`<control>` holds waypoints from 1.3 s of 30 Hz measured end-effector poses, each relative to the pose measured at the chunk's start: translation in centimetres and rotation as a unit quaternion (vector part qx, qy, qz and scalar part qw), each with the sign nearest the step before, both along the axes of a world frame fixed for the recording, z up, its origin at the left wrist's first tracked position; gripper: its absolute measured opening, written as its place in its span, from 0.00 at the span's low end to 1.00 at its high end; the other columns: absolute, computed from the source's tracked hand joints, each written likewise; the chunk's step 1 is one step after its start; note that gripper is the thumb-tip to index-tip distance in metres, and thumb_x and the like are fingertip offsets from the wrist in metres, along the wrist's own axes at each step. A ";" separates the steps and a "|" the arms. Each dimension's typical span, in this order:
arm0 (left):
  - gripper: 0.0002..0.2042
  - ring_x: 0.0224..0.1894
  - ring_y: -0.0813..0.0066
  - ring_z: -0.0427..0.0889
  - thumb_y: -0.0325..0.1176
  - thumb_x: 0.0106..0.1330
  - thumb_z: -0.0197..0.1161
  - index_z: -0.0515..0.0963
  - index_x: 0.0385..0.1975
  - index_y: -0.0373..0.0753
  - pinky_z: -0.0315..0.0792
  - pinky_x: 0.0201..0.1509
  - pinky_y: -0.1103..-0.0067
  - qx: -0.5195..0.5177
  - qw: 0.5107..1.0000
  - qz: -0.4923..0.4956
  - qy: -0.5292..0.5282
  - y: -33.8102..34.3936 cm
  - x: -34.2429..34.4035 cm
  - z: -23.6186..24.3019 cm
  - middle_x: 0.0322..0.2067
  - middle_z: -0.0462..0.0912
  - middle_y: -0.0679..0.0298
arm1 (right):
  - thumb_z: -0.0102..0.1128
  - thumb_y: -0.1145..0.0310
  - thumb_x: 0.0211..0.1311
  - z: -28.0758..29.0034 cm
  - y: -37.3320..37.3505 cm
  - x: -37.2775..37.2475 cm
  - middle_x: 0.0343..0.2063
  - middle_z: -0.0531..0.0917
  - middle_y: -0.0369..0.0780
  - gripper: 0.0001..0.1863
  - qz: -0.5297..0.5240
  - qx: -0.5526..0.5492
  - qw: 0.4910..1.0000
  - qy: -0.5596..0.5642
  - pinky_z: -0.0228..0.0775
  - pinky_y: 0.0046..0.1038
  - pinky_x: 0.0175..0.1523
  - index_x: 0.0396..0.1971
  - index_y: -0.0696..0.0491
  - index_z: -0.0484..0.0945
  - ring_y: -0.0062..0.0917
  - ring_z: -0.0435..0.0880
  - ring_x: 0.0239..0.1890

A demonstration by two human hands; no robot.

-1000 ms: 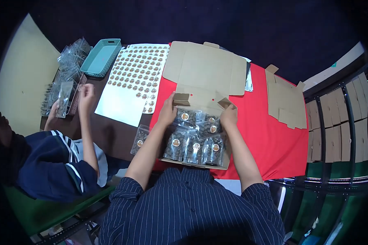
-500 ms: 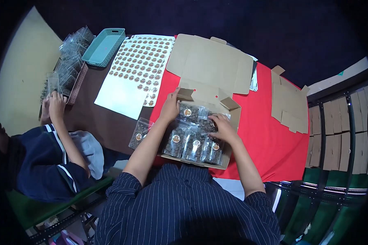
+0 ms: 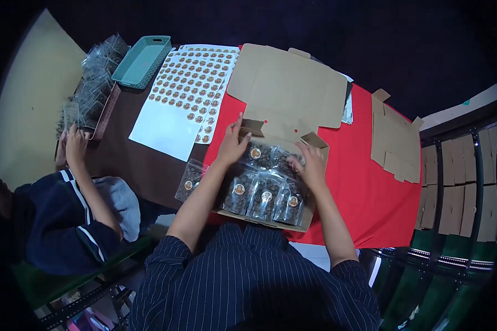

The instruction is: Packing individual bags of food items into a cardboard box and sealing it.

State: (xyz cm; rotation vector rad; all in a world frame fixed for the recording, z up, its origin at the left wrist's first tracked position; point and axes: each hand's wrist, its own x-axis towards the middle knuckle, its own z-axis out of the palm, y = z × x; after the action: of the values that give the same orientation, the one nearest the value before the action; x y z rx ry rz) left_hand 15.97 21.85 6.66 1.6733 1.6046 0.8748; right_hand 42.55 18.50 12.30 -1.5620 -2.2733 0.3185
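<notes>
An open brown cardboard box (image 3: 309,212) lies in front of me, its wide lid (image 3: 290,80) folded back. Inside sit clear plastic bags of small dark brown pieces with round stickers, such as a front bag (image 3: 236,201) and a back bag (image 3: 258,154). My left hand (image 3: 233,144) is open at the box's back left corner, thumb and fingers apart beside the small side flap (image 3: 254,128). At the back right corner, my right hand (image 3: 312,167) is open over the back right bag (image 3: 284,160), partly covering it. One more stickered bag (image 3: 190,179) lies left of the box, near my left forearm.
Sticker sheets (image 3: 174,118) and a teal tray (image 3: 142,63) lie to the left. Farther left, a co-worker's hands (image 3: 76,146) are at a basket (image 3: 105,113) of filled bags. A flattened box (image 3: 395,140) rests on the red cloth (image 3: 350,193); shelved boxes (image 3: 453,182) stand at right.
My right hand has lifted a little and shifted back and right from the back right bag toward the right flap. My left hand's thumb and fingers have spread wider at the corner.
</notes>
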 end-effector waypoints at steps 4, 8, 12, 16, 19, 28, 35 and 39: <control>0.33 0.62 0.47 0.58 0.46 0.66 0.52 0.46 0.67 0.44 0.54 0.65 0.65 0.009 0.994 0.053 -0.094 2.1 -1.1 -1.1 0.60 0.51 0.41 | 0.52 0.65 0.62 -1.1 4.1 3.3 0.39 0.78 0.46 0.17 -0.118 0.045 0.989 0.079 0.62 0.35 0.55 0.49 0.53 0.72 0.37 0.72 0.48; 0.32 0.62 0.53 0.59 0.53 0.68 0.41 0.54 0.63 0.35 0.54 0.65 0.68 -0.090 0.979 0.044 -0.177 6.3 -2.3 -4.6 0.60 0.54 0.45 | 0.44 0.73 0.63 -7.0 8.9 8.5 0.40 0.79 0.47 0.15 -0.226 -0.133 0.893 0.366 0.63 0.34 0.55 0.48 0.55 0.73 0.32 0.73 0.50; 0.31 0.54 0.64 0.71 0.56 0.69 0.34 0.68 0.55 0.34 0.60 0.60 0.73 -0.228 0.939 0.051 -0.252 7.8 -2.3 -6.2 0.49 0.74 0.52 | 0.44 0.74 0.56 -9.3 10.3 7.7 0.51 0.74 0.47 0.24 -0.279 -0.329 0.757 0.490 0.60 0.31 0.58 0.56 0.55 0.67 0.31 0.68 0.57; 0.24 0.57 0.65 0.69 0.43 0.71 0.37 0.66 0.56 0.31 0.60 0.61 0.74 -0.161 0.938 -0.038 -0.304 8.8 1.2 -4.8 0.54 0.71 0.51 | 0.48 0.70 0.52 -10.9 9.5 9.3 0.52 0.72 0.47 0.38 -0.318 -0.311 0.749 0.492 0.59 0.32 0.59 0.66 0.53 0.49 0.32 0.68 0.57; 0.26 0.63 0.64 0.62 0.40 0.70 0.36 0.51 0.65 0.32 0.54 0.66 0.74 -0.208 0.890 0.001 -0.407 7.7 -1.7 -5.5 0.61 0.62 0.51 | 0.57 0.68 0.49 -5.2 9.0 3.7 0.50 0.73 0.47 0.46 -0.314 -0.335 0.756 0.467 0.63 0.32 0.56 0.67 0.53 0.42 0.32 0.72 0.53; 0.35 0.60 0.56 0.64 0.59 0.60 0.51 0.63 0.60 0.36 0.56 0.63 0.66 -0.160 0.966 0.067 -0.190 7.4 0.9 -2.5 0.55 0.65 0.43 | 0.64 0.51 0.53 -8.3 9.6 6.2 0.46 0.77 0.47 0.33 -0.425 -0.177 0.745 0.483 0.65 0.29 0.52 0.47 0.67 0.73 0.32 0.76 0.47; 0.20 0.45 0.67 0.77 0.44 0.65 0.56 0.74 0.44 0.30 0.67 0.52 0.74 -0.035 0.959 0.151 -0.235 6.5 0.4 -2.5 0.39 0.80 0.54 | 0.56 0.61 0.62 -7.6 8.3 4.9 0.44 0.79 0.46 0.23 -0.362 -0.028 0.769 0.526 0.65 0.27 0.51 0.44 0.69 0.74 0.28 0.76 0.47; 0.13 0.41 0.77 0.78 0.33 0.61 0.61 0.76 0.40 0.31 0.68 0.47 0.79 0.038 0.934 0.144 -0.324 6.3 -0.3 -2.6 0.37 0.81 0.61 | 0.58 0.67 0.60 -6.9 7.4 5.0 0.38 0.82 0.44 0.16 -0.345 0.038 0.780 0.520 0.66 0.26 0.48 0.39 0.67 0.78 0.25 0.78 0.41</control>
State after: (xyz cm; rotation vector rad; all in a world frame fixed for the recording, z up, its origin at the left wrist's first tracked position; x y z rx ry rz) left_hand 15.63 28.19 4.10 1.0281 1.3621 1.4686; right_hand 47.59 25.88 5.40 -1.4796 -0.7991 0.6496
